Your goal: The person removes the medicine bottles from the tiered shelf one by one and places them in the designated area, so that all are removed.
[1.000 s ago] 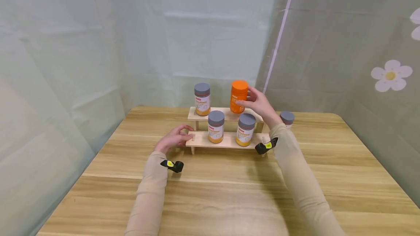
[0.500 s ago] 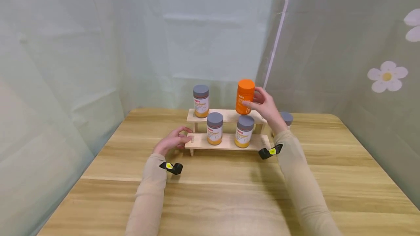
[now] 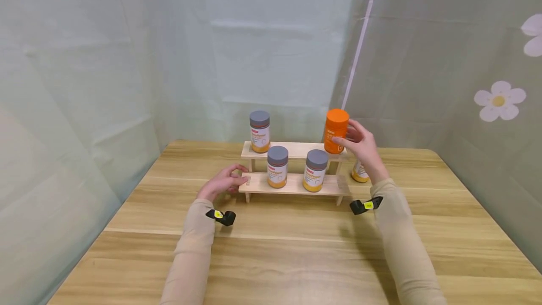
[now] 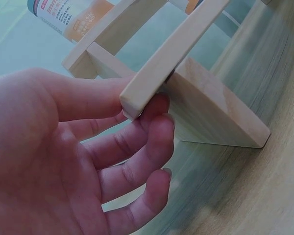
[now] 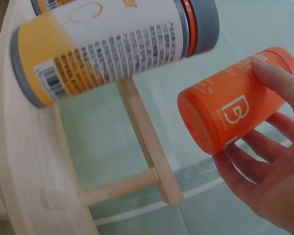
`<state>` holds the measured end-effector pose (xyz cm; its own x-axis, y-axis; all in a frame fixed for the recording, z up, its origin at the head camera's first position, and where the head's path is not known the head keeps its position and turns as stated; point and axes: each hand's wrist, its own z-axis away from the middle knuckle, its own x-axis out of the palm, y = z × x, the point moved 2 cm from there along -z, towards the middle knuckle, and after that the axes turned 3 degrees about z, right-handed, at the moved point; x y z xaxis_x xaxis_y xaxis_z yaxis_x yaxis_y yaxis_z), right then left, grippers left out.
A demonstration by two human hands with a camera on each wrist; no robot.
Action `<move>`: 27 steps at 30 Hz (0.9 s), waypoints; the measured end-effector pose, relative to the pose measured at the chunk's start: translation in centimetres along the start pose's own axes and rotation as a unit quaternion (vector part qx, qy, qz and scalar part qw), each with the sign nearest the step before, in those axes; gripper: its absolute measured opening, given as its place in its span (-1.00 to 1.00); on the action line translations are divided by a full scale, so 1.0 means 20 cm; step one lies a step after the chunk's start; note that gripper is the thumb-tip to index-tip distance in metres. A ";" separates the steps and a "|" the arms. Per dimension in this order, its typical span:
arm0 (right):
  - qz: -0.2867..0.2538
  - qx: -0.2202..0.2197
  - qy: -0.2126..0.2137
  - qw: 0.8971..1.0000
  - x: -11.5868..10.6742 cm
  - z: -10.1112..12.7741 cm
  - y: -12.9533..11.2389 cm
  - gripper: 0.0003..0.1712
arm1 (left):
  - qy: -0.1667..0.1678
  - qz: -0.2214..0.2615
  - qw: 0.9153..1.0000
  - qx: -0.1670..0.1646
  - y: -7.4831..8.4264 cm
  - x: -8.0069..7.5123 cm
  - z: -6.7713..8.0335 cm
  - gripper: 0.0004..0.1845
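My right hand (image 3: 362, 147) grips an orange bottle (image 3: 336, 133) at the right end of the upper step of a wooden two-step rack (image 3: 292, 149). In the right wrist view the orange bottle (image 5: 230, 105) hangs clear of the wood, its base in sight. My left hand (image 3: 223, 181) pinches the left end of the lower step; the left wrist view has the thumb above the board (image 4: 161, 63) and fingers curled beneath. A grey-lidded jar (image 3: 260, 133) stands on the upper step at left. Two more, a left jar (image 3: 277, 168) and a right jar (image 3: 315, 172), stand on the lower step.
Another grey-lidded jar (image 3: 360, 172) stands on the wooden table (image 3: 271, 258) right of the rack, partly hidden by my right hand. Pale fabric sheets (image 3: 279, 60) hang close behind the table and along both sides.
My right hand has carried the orange bottle rightward from the middle right of the upper step to its right end. My left hand keeps its pinch on the rack.
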<state>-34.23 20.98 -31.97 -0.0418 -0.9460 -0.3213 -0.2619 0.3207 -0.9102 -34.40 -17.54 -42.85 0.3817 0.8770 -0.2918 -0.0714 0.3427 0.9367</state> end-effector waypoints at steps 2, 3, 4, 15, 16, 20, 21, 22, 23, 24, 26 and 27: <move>-0.002 0.003 0.002 1.000 -0.02 0.01 0.01 -0.25 | -0.001 0.001 1.000 0.001 0.00 0.00 0.00 -0.54; -0.002 0.004 0.003 1.000 -0.03 0.01 0.01 -0.24 | -0.001 0.000 1.000 0.002 0.01 0.00 0.00 -0.54; 0.001 0.004 0.004 1.000 -0.03 0.01 0.01 -0.24 | -0.001 -0.001 1.000 0.003 0.01 0.00 0.00 -0.54; -0.007 0.026 0.031 0.999 -0.07 0.08 0.09 -0.28 | -0.001 -0.002 1.000 0.000 0.00 0.01 0.00 -0.56; -0.005 0.027 0.034 0.999 -0.07 0.08 0.10 -0.27 | 0.000 0.001 1.000 -0.002 0.00 0.01 0.00 -0.56; 0.008 0.027 0.047 0.998 -0.10 0.08 0.10 -0.24 | -0.004 0.003 1.000 0.002 0.00 0.02 0.01 -0.56; 0.013 0.027 0.051 0.998 -0.11 0.08 0.10 -0.24 | -0.006 0.003 1.000 0.004 0.00 0.02 0.01 -0.55; 0.016 0.028 0.054 0.998 -0.11 0.09 0.11 -0.24 | -0.007 0.003 1.000 0.004 0.01 0.02 0.01 -0.54; 0.018 0.026 0.059 0.998 -0.12 0.09 0.11 -0.25 | -0.008 0.002 1.000 0.003 0.03 0.02 0.03 -0.54; 0.018 0.023 0.063 0.998 -0.13 0.09 0.11 -0.25 | -0.007 0.002 1.000 0.003 0.03 0.02 0.03 -0.54; 0.019 0.019 0.070 0.997 -0.15 0.09 0.12 -0.27 | -0.007 0.000 1.000 0.005 0.03 0.01 0.03 -0.54; 0.020 0.017 0.072 0.997 -0.16 0.09 0.12 -0.27 | -0.006 -0.001 1.000 0.005 0.03 0.01 0.03 -0.54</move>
<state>-33.00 24.87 -33.67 -0.1901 -0.9288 -0.3180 -0.2252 0.3565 -0.9067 -33.80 -17.37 -42.17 0.3929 0.8721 -0.2916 -0.0621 0.3416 0.9378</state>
